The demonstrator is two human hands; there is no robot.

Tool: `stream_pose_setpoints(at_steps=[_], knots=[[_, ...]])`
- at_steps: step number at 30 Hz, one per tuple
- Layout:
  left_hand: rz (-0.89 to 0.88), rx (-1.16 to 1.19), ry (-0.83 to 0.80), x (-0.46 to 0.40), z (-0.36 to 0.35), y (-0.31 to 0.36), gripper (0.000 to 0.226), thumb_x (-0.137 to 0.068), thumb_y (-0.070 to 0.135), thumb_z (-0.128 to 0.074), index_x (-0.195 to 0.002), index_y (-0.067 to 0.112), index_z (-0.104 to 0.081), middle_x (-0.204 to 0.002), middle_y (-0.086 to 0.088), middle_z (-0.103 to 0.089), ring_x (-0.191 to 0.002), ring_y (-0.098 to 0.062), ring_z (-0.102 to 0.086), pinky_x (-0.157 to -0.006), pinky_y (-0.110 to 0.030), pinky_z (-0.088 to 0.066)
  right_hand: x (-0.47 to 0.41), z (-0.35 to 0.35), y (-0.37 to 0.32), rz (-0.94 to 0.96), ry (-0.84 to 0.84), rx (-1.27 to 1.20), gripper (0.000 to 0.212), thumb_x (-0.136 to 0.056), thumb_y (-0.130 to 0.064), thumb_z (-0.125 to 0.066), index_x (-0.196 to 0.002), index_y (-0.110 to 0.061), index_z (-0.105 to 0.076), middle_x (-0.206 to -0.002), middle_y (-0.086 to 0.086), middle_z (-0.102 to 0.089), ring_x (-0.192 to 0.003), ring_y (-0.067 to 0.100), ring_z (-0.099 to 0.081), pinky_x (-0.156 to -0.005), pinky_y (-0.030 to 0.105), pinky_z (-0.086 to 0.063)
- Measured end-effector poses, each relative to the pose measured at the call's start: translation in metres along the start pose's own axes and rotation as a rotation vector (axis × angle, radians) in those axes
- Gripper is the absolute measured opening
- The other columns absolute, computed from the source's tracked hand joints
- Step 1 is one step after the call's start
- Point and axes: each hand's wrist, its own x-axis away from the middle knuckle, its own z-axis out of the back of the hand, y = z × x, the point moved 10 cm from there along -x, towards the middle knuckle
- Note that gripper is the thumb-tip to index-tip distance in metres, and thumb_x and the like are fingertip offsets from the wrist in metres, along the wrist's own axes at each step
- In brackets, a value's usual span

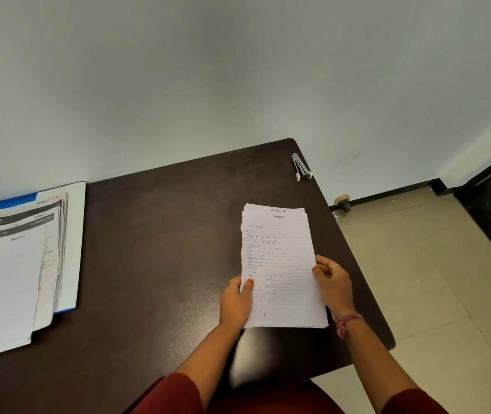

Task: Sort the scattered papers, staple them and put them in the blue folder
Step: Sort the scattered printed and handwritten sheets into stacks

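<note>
- Nearest to me are the person's dark red sleeves, and from them both hands reach out over the worktop (pixel 163 234).
- The left hand (pixel 236 303) pinches the lower left edge of a handwritten sheaf (pixel 280 264), thumb on top; the right hand (pixel 332 283) grips the right edge of the sheaf, fingers curled round it.
- The sheaf is lined paper; a second heading peeps out above the top page, so I judge it more than one sheet, how many I cannot tell.
- The stapler (pixel 301 168) lies beyond the sheaf, by the worktop's far right corner, well apart from the sheaf and untouched.
- Far left of the sheaf lies the blue folder (pixel 14 201), mostly covered by a fanned pile of papers (pixel 17 264); whether they sit inside an opened cover or merely on top I cannot tell.
- As I judge it, sorting is well on, with one set gathered in the hands; stapling that set looks to be next, and the filing and closing of the folder remain.
</note>
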Motion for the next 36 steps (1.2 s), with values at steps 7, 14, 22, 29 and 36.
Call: stream_pose_setpoints(at_steps=[7,14,22,29,36], knots=[[-0.036,-0.222,-0.014,-0.003,-0.006,0.005,0.023,-0.097,0.033,-0.050,-0.102,0.011,-0.055,-0.083,0.007,-0.060,-0.073,-0.009,-0.058,-0.060,-0.020,-0.044,-0.007,0.003,-0.001,0.036,0.024,0.092,0.029,-0.095,-0.013,-0.055,-0.123,-0.007,-0.059,-0.118,0.010,-0.062,-0.099,0.014,-0.053,-0.086,0.029,-0.046],[-0.091,-0.460,0.060,-0.010,0.008,0.013,0.047,-0.088,0.039,-0.061,-0.122,0.007,-0.050,-0.122,-0.005,-0.043,-0.107,-0.017,-0.046,-0.091,-0.026,-0.039,-0.013,0.007,-0.005,0.071,0.053,0.136,0.031,-0.093,-0.012,-0.057,-0.123,-0.006,-0.059,-0.127,0.013,-0.054,-0.106,0.020,-0.055,-0.088,0.027,-0.043],[0.077,-0.213,0.018,-0.021,-0.003,0.017,0.048,-0.085,0.022,-0.067,-0.123,0.001,-0.046,-0.088,0.005,-0.054,-0.072,-0.002,-0.050,-0.056,-0.013,-0.037,-0.015,-0.005,-0.012,0.088,-0.016,0.216,0.045,-0.087,-0.021,-0.068,-0.126,-0.004,-0.055,-0.123,0.012,-0.048,-0.097,0.015,-0.050,-0.084,0.023,-0.043],[0.191,0.022,-0.022,-0.025,-0.008,0.007,0.021,-0.079,0.011,-0.064,-0.099,0.008,-0.058,-0.098,-0.006,-0.067,-0.086,-0.020,-0.064,-0.068,-0.030,-0.054,-0.006,-0.033,-0.018,0.133,-0.085,0.273,0.053,-0.084,-0.015,-0.071,-0.132,-0.005,-0.050,-0.123,0.011,-0.045,-0.099,0.014,-0.052,-0.091,0.021,-0.043],[0.079,0.086,-0.083,-0.021,0.008,0.015,0.024,-0.090,0.008,-0.060,-0.113,0.013,-0.052,-0.108,-0.001,-0.063,-0.099,-0.019,-0.063,-0.083,-0.033,-0.053,0.000,-0.039,-0.020,0.108,-0.076,0.225,0.049,-0.086,-0.016,-0.068,-0.130,-0.007,-0.051,-0.126,0.012,-0.045,-0.097,0.012,-0.049,-0.088,0.021,-0.042]])
